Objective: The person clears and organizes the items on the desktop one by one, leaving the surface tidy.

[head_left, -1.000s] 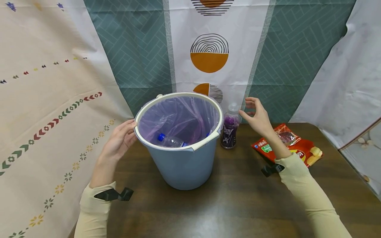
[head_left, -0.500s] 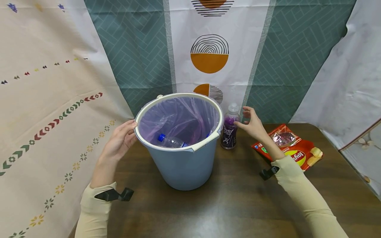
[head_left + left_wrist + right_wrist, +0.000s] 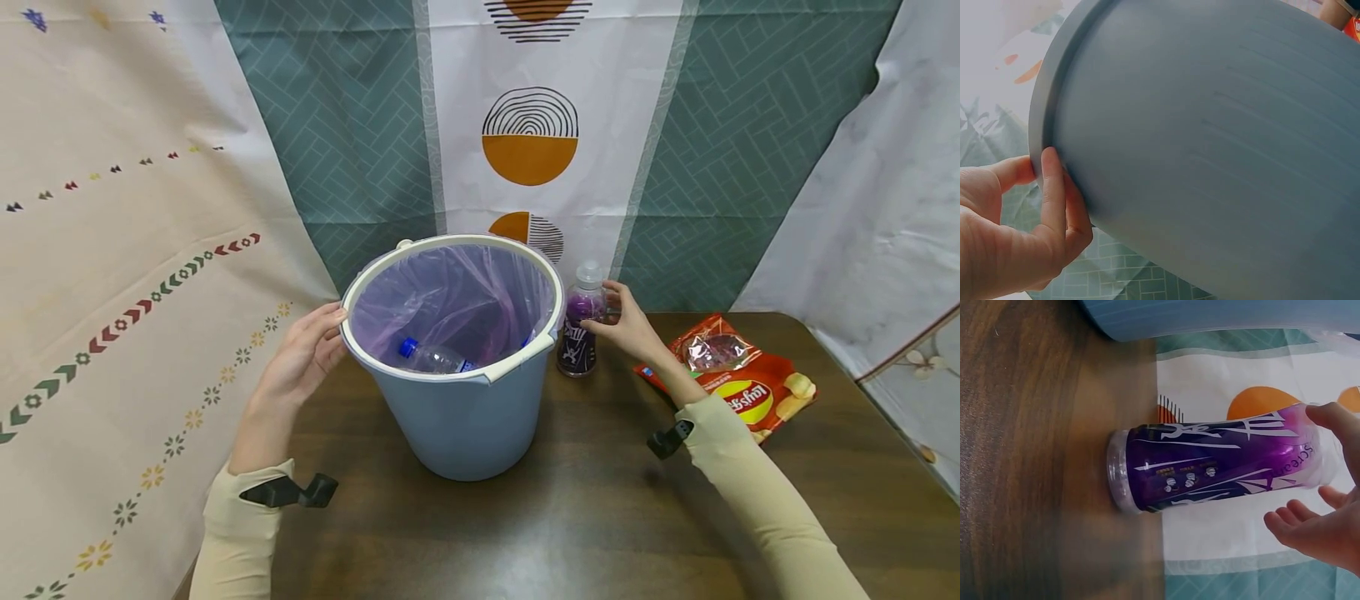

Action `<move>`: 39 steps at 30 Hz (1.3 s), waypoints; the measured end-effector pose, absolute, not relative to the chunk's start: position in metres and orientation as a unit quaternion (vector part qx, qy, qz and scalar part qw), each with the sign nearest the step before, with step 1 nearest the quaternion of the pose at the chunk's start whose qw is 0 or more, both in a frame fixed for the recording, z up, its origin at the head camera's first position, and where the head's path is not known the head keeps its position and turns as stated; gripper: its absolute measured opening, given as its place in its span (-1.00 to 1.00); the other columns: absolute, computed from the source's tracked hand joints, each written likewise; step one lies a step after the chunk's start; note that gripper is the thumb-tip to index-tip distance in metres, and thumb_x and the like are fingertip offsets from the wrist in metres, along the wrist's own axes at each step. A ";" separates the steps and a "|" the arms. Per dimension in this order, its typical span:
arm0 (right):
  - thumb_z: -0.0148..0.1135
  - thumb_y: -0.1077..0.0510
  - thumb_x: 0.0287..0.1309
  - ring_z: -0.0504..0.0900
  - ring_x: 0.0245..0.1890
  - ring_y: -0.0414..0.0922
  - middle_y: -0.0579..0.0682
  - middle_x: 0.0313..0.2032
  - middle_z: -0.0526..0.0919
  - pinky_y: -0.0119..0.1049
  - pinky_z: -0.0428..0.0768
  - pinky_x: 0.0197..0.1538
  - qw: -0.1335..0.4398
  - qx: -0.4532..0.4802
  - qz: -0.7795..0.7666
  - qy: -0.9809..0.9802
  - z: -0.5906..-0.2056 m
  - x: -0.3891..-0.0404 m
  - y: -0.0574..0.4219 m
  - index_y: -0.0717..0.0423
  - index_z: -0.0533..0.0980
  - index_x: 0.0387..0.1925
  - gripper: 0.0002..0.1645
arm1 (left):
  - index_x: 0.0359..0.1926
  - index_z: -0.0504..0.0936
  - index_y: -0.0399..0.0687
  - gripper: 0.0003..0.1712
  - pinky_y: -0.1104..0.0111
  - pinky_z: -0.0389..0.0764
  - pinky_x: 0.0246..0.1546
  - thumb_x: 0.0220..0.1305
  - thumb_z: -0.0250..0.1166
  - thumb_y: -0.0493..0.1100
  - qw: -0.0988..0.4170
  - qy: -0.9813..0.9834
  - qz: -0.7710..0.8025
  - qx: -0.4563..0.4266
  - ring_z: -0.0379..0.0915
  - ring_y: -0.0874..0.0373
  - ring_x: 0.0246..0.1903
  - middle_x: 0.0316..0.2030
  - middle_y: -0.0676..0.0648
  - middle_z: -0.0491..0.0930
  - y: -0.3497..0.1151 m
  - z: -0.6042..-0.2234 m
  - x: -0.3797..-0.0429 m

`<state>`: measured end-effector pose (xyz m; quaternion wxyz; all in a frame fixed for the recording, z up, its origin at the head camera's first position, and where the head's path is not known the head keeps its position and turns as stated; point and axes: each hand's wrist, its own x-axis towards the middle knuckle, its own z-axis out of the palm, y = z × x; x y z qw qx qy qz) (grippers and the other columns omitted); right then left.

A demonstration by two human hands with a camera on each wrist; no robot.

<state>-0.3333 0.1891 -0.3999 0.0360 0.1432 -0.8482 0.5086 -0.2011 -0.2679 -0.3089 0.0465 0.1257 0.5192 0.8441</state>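
Note:
A blue trash bin [image 3: 457, 425] with a cream rim and thin pinkish liner [image 3: 457, 283] stands on the table. My left hand [image 3: 303, 354] pinches its rim at the left, thumb on the edge and fingers against the outer wall [image 3: 1166, 125]. Inside lies a clear plastic bottle [image 3: 435, 358] with a blue cap. Just right of the bin stands a purple drink bottle [image 3: 1210, 462] with a clear cap. My right hand [image 3: 628, 327] is spread around its upper part, the thumb at the bottle's shoulder and the other fingers slightly apart from its far side.
A red Lay's chip bag [image 3: 780, 396] lies on the dark wooden table [image 3: 600, 492], right of the bottle and partly behind my right forearm. Patterned cloth [image 3: 360, 125] hangs close behind the bin and along the left.
My right hand has come down and left to the purple bottle, its thumb now in front of it. My left hand and the bin stay where they were.

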 end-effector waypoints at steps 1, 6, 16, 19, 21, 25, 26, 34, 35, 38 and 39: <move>0.37 0.11 0.13 0.31 0.29 0.28 0.41 0.34 0.19 0.17 0.37 0.33 0.032 0.146 0.505 -0.850 -0.400 -0.333 0.189 0.18 -0.07 0.44 0.05 | -0.06 0.53 -0.23 -0.77 0.56 0.68 -0.30 0.47 -0.07 -0.32 0.046 0.519 0.844 0.125 0.65 0.26 -0.34 -0.31 -0.01 0.66 -0.268 -0.309 -0.201; 0.35 0.13 0.15 0.35 0.25 0.29 0.42 0.36 0.15 0.16 0.42 0.28 0.021 0.150 0.490 -0.858 -0.403 -0.332 0.187 0.24 -0.12 0.45 0.06 | -0.06 0.53 -0.23 -0.77 0.56 0.68 -0.30 0.47 -0.06 -0.32 0.045 0.523 0.842 0.123 0.65 0.27 -0.34 -0.31 -0.01 0.65 -0.267 -0.308 -0.201; 0.34 0.22 0.14 0.35 0.25 0.33 0.44 0.29 0.22 0.16 0.39 0.31 0.022 0.156 0.487 -0.859 -0.407 -0.334 0.186 0.30 -0.09 0.42 0.01 | -0.05 0.52 -0.23 -0.77 0.56 0.68 -0.31 0.47 -0.06 -0.32 0.046 0.518 0.846 0.119 0.65 0.27 -0.35 -0.31 -0.01 0.66 -0.267 -0.308 -0.201; 0.34 0.24 0.14 0.37 0.23 0.33 0.43 0.26 0.25 0.16 0.43 0.28 0.023 0.159 0.488 -0.858 -0.407 -0.334 0.185 0.29 -0.06 0.41 -0.01 | -0.05 0.52 -0.24 -0.77 0.56 0.68 -0.31 0.47 -0.06 -0.32 0.046 0.516 0.847 0.119 0.65 0.27 -0.35 -0.31 -0.02 0.66 -0.267 -0.308 -0.201; 0.35 0.26 0.12 0.40 0.22 0.32 0.41 0.25 0.25 0.14 0.47 0.25 0.023 0.160 0.492 -0.855 -0.408 -0.333 0.184 0.28 -0.05 0.40 -0.02 | -0.05 0.51 -0.24 -0.77 0.56 0.68 -0.31 0.47 -0.07 -0.32 0.046 0.516 0.847 0.119 0.65 0.26 -0.35 -0.32 -0.02 0.66 -0.267 -0.308 -0.201; 0.36 0.28 0.10 0.41 0.20 0.30 0.40 0.24 0.26 0.13 0.49 0.24 0.023 0.157 0.500 -0.851 -0.409 -0.332 0.184 0.28 -0.03 0.38 -0.03 | -0.05 0.51 -0.24 -0.77 0.56 0.68 -0.31 0.47 -0.07 -0.32 0.046 0.519 0.845 0.121 0.65 0.26 -0.35 -0.32 -0.02 0.65 -0.267 -0.309 -0.201; 0.35 0.27 0.10 0.42 0.19 0.30 0.39 0.24 0.27 0.12 0.50 0.23 0.023 0.156 0.498 -0.853 -0.409 -0.332 0.184 0.28 -0.03 0.38 -0.03 | -0.05 0.51 -0.25 -0.77 0.56 0.68 -0.30 0.47 -0.07 -0.32 0.046 0.519 0.845 0.122 0.65 0.26 -0.35 -0.32 -0.02 0.65 -0.267 -0.309 -0.201; 0.36 0.17 0.13 0.47 0.12 0.30 0.41 0.18 0.34 0.10 0.54 0.15 0.031 0.146 0.484 -0.862 -0.402 -0.327 0.186 0.27 0.01 0.37 -0.06 | -0.03 0.50 -0.26 -0.77 0.55 0.68 -0.30 0.47 -0.07 -0.32 0.048 0.515 0.846 0.126 0.65 0.25 -0.33 -0.30 -0.02 0.65 -0.268 -0.310 -0.202; 0.35 0.15 0.14 0.48 0.11 0.29 0.40 0.18 0.34 0.08 0.55 0.13 0.031 0.145 0.483 -0.863 -0.401 -0.327 0.187 0.26 0.01 0.37 -0.06 | -0.03 0.50 -0.26 -0.76 0.55 0.68 -0.30 0.47 -0.08 -0.32 0.048 0.515 0.847 0.127 0.65 0.25 -0.33 -0.30 -0.02 0.65 -0.268 -0.310 -0.202; 0.36 0.13 0.13 0.50 0.10 0.28 0.38 0.18 0.34 0.02 0.58 0.08 0.030 0.138 0.488 -0.861 -0.399 -0.327 0.188 0.22 0.03 0.38 -0.06 | -0.03 0.51 -0.26 -0.76 0.55 0.68 -0.30 0.47 -0.08 -0.32 0.049 0.514 0.847 0.128 0.65 0.25 -0.33 -0.30 -0.02 0.65 -0.267 -0.310 -0.202; 0.37 0.13 0.12 0.50 0.10 0.28 0.38 0.18 0.33 0.01 0.58 0.06 0.031 0.136 0.491 -0.860 -0.398 -0.327 0.188 0.21 0.03 0.37 -0.06 | -0.03 0.51 -0.26 -0.76 0.55 0.68 -0.30 0.47 -0.07 -0.32 0.048 0.515 0.846 0.128 0.65 0.25 -0.33 -0.30 -0.02 0.65 -0.267 -0.310 -0.202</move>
